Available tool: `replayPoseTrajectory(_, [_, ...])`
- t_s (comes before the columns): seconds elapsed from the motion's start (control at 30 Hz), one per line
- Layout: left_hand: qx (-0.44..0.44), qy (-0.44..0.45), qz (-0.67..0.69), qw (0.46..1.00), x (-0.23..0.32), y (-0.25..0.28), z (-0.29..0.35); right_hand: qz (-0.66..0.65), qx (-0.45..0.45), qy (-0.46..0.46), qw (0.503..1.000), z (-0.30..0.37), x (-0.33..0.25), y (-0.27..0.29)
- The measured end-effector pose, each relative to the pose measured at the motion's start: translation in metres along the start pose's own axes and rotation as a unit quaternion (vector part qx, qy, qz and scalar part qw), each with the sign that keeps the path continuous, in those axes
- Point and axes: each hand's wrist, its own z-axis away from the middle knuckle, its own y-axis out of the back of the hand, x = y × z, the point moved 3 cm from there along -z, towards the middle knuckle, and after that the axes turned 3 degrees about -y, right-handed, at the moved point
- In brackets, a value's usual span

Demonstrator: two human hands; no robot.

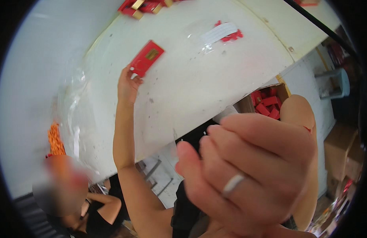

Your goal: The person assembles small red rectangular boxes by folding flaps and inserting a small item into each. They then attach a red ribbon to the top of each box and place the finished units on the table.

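Basically, nearest item is the right hand [255,166], up close to the camera and motion-blurred: fingers half curled, ring [234,184] on one. No object visible in it; can't tell if it's closed on something small. My read: main risk is occlusion, since it covers the space below it and anything there could get bumped unseen.

Right elbow [296,105] overlaps the edge of the open carton [244,105] in view; touching or not, can't tell. A careless swing might knock the carton or the red boxes [267,104] loose inside it.

Out ahead and to the left, the left hand [128,85] pinches the near end of a flat red box with a gold panel [146,58]. Box sits tilted, far end angling away from the hand; can't tell if it's lifted or resting on the tabletop [183,99]. One-end grip, so it could pivot or slip if fingers loosen; squeezing too hard may dent it.

Beyond and right of the left hand: clear bag [209,47] with red pieces. Loose film, could slide if brushed. Farthest ahead: red-and-gold boxes [142,8] heaped unevenly; a nudge might topple some.
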Motion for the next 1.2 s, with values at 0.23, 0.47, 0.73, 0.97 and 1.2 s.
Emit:
replayPoseTrajectory(0.23, [-0.054, 0.068, -0.061, 0.994, -0.02, -0.008, 0.108, -0.157, -0.187, -0.107, 0.964, 0.031, 0.025, -0.054])
replayPoseTrajectory(0.47, [0.008, -0.043, -0.16, 0.986, -0.04, -0.005, 0.145, -0.32, -0.257, -0.318, 0.855, 0.139, 0.049, -0.172])
replayPoseTrajectory(0.73, [0.056, -0.142, -0.219, 0.964, -0.041, 0.003, 0.163, -0.34, -0.223, -0.265, 0.875, 0.139, 0.039, -0.169])
replayPoseTrajectory(0.97, [0.074, -0.253, -0.392, 0.881, -0.021, -0.018, 0.175, -0.327, -0.169, -0.22, 0.904, 0.151, 0.021, -0.174])
replayPoseTrajectory(1.2, [0.143, -0.332, -0.44, 0.822, -0.033, -0.036, 0.17, -0.314, -0.149, -0.247, 0.905, 0.155, 0.021, -0.174])
